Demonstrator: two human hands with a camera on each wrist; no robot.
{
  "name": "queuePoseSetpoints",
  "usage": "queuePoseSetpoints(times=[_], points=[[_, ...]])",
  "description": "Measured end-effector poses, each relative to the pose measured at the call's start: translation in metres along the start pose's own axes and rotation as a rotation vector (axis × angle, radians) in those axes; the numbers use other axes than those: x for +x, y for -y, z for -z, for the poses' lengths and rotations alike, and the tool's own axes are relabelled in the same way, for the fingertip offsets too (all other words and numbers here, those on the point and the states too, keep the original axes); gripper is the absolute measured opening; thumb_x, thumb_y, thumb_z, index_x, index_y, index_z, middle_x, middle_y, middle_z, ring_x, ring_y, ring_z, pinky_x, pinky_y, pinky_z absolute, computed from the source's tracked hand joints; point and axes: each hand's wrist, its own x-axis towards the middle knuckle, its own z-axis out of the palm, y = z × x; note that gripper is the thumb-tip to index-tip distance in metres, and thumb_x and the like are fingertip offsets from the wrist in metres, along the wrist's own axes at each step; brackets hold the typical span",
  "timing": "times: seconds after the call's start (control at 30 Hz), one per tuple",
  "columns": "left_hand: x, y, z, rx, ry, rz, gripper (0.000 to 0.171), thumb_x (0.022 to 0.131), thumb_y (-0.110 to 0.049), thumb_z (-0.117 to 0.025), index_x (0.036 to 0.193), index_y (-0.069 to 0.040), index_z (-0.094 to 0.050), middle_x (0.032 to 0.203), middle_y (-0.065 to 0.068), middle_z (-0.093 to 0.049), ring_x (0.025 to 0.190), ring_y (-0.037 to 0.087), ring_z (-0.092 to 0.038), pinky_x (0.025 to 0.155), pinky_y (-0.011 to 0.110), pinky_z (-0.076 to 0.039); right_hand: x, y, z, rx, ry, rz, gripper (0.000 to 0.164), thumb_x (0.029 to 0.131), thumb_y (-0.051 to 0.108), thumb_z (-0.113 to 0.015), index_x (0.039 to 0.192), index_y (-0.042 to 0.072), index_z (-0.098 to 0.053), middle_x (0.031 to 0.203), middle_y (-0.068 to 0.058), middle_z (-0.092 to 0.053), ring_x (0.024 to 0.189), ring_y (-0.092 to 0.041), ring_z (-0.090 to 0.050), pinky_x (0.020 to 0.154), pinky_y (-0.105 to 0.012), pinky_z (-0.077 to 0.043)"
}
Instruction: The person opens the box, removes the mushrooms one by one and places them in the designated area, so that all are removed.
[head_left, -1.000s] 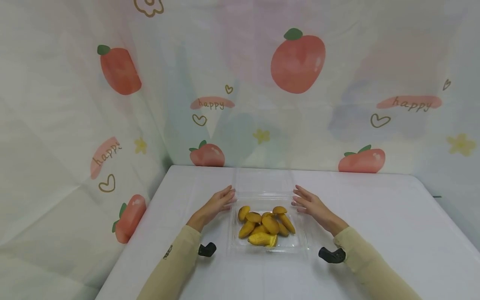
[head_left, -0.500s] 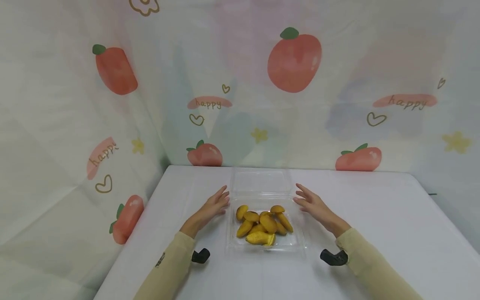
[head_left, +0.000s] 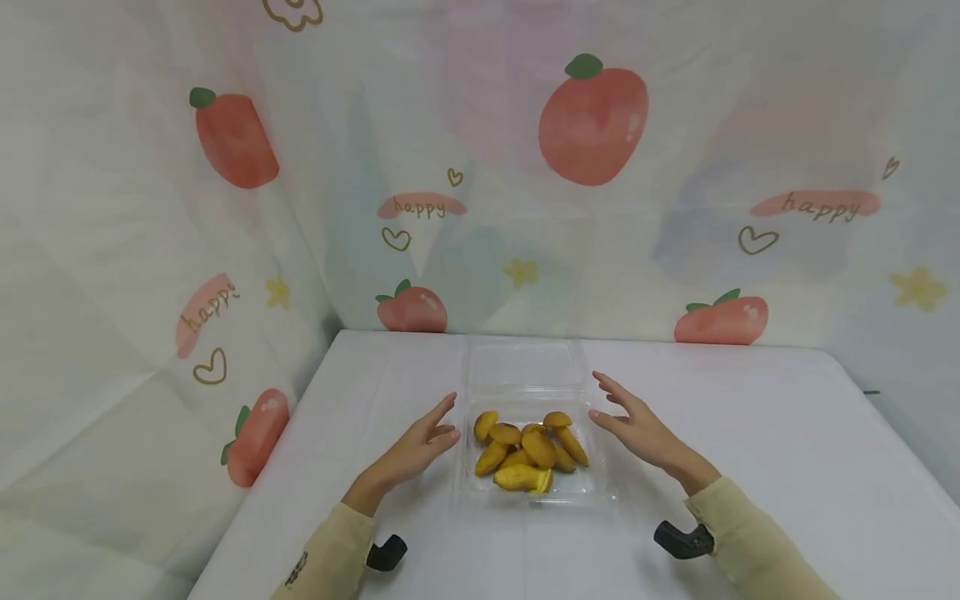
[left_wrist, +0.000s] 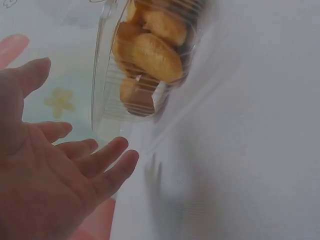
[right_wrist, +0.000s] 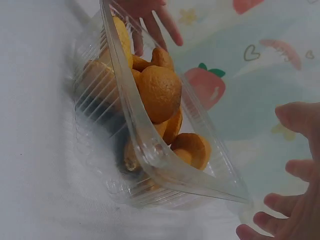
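A clear plastic clamshell box (head_left: 461,467) stands on the table, its lid (head_left: 523,365) folded back flat behind it. Several yellow-brown mushrooms (head_left: 540,448) are piled inside, some showing rounded caps. My left hand (head_left: 415,448) hovers left of the box, fingers extended and holding nothing. On the other side, my right hand (head_left: 637,427) is held with fingers spread, thumb pointing at the box's right edge. In the left wrist view, the left fingertips (left_wrist: 131,156) are apart from the box wall. The right wrist view shows the right fingers (right_wrist: 280,204) beside the box's corner.
A white-covered table (head_left: 750,433) extends around the box. Behind and to the left hangs a pale cloth backdrop (head_left: 480,100) printed with red fruit, hearts and the word "happy". Black curved pieces (head_left: 684,540) are worn at both wrists.
Both hands have drawn away from the box's sides and back toward the body, the left one farther. The box, its folded-back lid and the mushrooms stay in place.
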Motion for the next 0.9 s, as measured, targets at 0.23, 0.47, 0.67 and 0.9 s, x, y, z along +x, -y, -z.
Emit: queuePoseSetpoints(times=[0.23, 0.47, 0.67, 0.9], points=[[-0.014, -0.002, -0.007, 0.018, 0.024, -0.005, 0.079, 0.103, -0.026, -0.059, 0.165, -0.02, -0.01, 0.172, 0.008, -0.011, 0.149, 0.04, -0.037, 0.118, 0.059, -0.036, -0.008, 0.008, -0.001, -0.043, -0.014, 0.055, 0.072, 0.103, 0.032, -0.058, 0.16, 0.006, -0.024, 0.161, -0.032, -0.025, 0.143, -0.055, -0.031, 0.109, -0.071, -0.038], [-0.026, 0.002, -0.009, 0.029, 0.065, -0.007, 0.086, 0.099, -0.023, -0.066, 0.165, -0.022, -0.011, 0.172, 0.01, -0.01, 0.149, 0.041, -0.035, 0.117, 0.06, -0.037, -0.014, 0.013, -0.003, -0.045, 0.0, 0.108, 0.071, 0.101, 0.028, -0.06, 0.16, 0.005, -0.025, 0.162, -0.03, -0.025, 0.143, -0.056, -0.03, 0.107, -0.072, -0.038], [-0.029, 0.004, -0.009, 0.063, 0.096, -0.049, 0.085, 0.098, -0.022, -0.067, 0.164, -0.018, -0.014, 0.172, 0.016, -0.004, 0.15, 0.043, -0.033, 0.116, 0.06, -0.039, -0.02, 0.017, -0.008, -0.038, 0.015, 0.128, 0.069, 0.102, 0.03, -0.059, 0.159, 0.006, -0.028, 0.163, -0.028, -0.026, 0.144, -0.054, -0.03, 0.108, -0.071, -0.038], [-0.025, 0.002, -0.009, 0.087, 0.09, -0.035, 0.081, 0.099, -0.026, -0.066, 0.164, -0.018, -0.018, 0.171, 0.016, -0.008, 0.149, 0.042, -0.033, 0.116, 0.059, -0.039, -0.023, 0.018, -0.015, -0.057, 0.019, 0.16, 0.065, 0.101, 0.024, -0.06, 0.157, 0.006, -0.032, 0.162, -0.025, -0.031, 0.146, -0.048, -0.031, 0.108, -0.071, -0.038]])
